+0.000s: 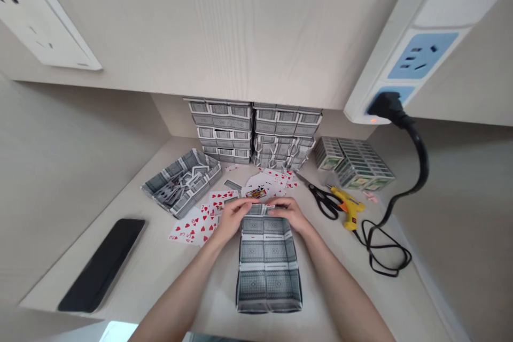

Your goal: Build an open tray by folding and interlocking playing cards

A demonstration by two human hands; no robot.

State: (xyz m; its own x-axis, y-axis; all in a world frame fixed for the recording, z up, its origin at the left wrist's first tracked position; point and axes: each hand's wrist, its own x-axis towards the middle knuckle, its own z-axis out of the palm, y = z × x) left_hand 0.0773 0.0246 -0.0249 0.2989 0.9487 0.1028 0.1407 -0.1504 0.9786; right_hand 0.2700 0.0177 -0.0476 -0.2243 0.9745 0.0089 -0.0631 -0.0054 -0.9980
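Observation:
An open box made of playing cards (264, 252), grey card backs showing, lies lengthwise in front of me. At its far end, my left hand (233, 219) pinches the left part of the short wall. My right hand (292, 212) grips the right part of that same wall, fingers curled over the rim. The fingertips of both hands nearly meet at the middle. Just beyond the hands lie loose playing cards (269, 184), some fanned out face up. Red-suit cards (196, 226) spread beside my left wrist.
A second card box (182, 181) holding loose cards stands at left, near a black phone (102, 264). Stacked card boxes (225, 131) line the back. Right: scissors (325, 200), yellow glue gun (349, 206), packaged card decks (356, 163). A black cable (420, 171) hangs from the power strip (412, 56).

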